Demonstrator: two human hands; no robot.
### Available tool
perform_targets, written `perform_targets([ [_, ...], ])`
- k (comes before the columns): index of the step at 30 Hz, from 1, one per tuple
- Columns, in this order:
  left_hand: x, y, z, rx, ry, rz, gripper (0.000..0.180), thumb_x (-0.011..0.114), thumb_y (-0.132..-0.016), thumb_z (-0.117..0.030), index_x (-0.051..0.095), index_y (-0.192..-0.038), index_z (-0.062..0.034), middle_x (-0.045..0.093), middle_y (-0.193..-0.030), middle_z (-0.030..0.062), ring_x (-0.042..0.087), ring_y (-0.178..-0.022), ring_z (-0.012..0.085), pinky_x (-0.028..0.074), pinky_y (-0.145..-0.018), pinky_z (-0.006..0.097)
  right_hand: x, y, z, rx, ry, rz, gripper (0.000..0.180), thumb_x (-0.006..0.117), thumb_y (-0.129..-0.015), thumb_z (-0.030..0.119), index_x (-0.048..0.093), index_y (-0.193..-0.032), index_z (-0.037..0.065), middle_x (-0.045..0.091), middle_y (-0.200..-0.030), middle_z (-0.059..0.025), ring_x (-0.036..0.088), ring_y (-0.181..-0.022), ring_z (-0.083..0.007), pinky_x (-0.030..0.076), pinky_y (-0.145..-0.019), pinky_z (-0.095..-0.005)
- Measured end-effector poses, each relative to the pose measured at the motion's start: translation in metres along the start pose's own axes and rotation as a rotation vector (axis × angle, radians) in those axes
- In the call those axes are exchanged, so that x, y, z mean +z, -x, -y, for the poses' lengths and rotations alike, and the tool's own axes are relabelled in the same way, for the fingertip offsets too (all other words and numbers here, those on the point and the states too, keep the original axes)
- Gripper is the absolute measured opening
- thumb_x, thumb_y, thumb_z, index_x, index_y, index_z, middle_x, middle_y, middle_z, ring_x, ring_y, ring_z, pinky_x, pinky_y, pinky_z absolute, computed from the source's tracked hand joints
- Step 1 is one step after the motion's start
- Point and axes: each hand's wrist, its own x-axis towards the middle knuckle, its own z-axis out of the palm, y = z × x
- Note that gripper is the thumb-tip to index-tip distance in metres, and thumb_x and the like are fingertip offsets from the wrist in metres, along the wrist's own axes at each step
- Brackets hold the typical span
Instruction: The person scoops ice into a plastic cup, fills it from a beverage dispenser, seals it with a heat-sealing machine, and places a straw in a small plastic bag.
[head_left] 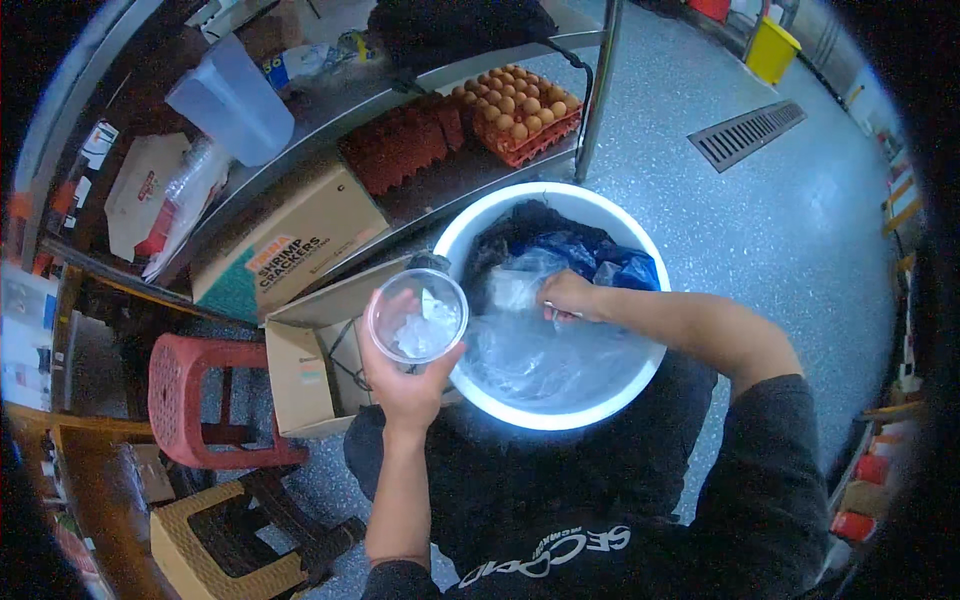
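My left hand (408, 392) is wrapped round a clear round plastic tub (461, 318), its mouth tilted up towards me. Crumpled whitish, see-through pieces (425, 330) lie inside the tub. To its right stands a round white bin (560, 420) between my legs. Crumpled clear plastic (545, 360) fills its near part, with dark and blue plastic bags (630, 265) towards the far side. My right hand (568, 295) reaches in over the bin with its fingers pinched on clear plastic film (517, 282); where that film begins and ends is hard to make out.
Brown eggs (520, 105) on red trays sit on the low shelf beyond the bin. Cardboard boxes (310, 235) and a red stool (185, 400) stand to the left. A translucent jug (235, 100) is farther up left. A floor drain grate (745, 135) lies at far right.
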Motion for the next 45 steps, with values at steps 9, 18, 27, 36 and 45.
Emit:
perform_targets([
  [9,-0.004,-0.002,0.007,0.020,-0.133,0.050,0.097,0.089,-0.067,-0.018,0.033,-0.144,-0.0015,0.055,-0.131,0.0181,0.057,-0.118,0.0273,0.044,-0.103,0.040,-0.006,-0.034,-0.009,-0.032,0.048,0.100,0.023,0.061,-0.090,0.015,0.067,-0.108,0.000,0.071,-0.093,-0.0106,0.067,-0.071,-0.0174,0.054,-0.059,-0.0340],
  [18,0.000,-0.012,0.008,0.010,-0.063,0.065,0.098,0.090,-0.065,-0.018,0.036,-0.143,0.0016,0.056,-0.128,0.0195,0.054,-0.120,0.0278,0.045,-0.101,0.039,-0.013,-0.018,-0.014,-0.153,0.955,0.348,0.022,0.063,-0.083,0.016,0.073,-0.093,-0.002,0.072,-0.090,-0.0161,0.068,-0.088,-0.0301,0.055,-0.074,-0.0447],
  [27,-0.002,-0.006,0.013,0.008,-0.090,0.068,0.097,0.091,-0.061,-0.016,0.038,-0.141,0.0017,0.059,-0.125,0.0195,0.058,-0.117,0.0279,0.044,-0.102,0.039,0.022,0.026,-0.012,0.199,0.466,0.238,0.035,0.059,-0.087,0.018,0.060,-0.118,0.002,0.068,-0.107,-0.0182,0.068,-0.085,-0.0327,0.056,-0.072,-0.0499],
  [36,0.007,-0.005,0.018,-0.008,-0.081,0.081,0.097,0.091,-0.061,-0.015,0.039,-0.141,0.0003,0.059,-0.125,0.0195,0.058,-0.117,0.0286,0.045,-0.102,0.040,0.019,0.074,-0.020,0.440,0.015,0.130,0.039,0.048,-0.096,0.017,0.043,-0.134,0.008,0.065,-0.110,-0.0170,0.065,-0.080,-0.0302,0.054,-0.069,-0.0514],
  [45,0.011,-0.014,0.019,-0.010,-0.065,0.144,0.096,0.090,-0.063,-0.014,0.036,-0.142,-0.0011,0.055,-0.130,0.0180,0.056,-0.120,0.0291,0.043,-0.105,0.042,0.011,0.106,0.007,0.261,-0.015,0.003,0.025,0.045,-0.096,0.012,0.051,-0.118,0.002,0.064,-0.088,-0.0085,0.061,-0.069,-0.0195,0.051,-0.056,-0.0392],
])
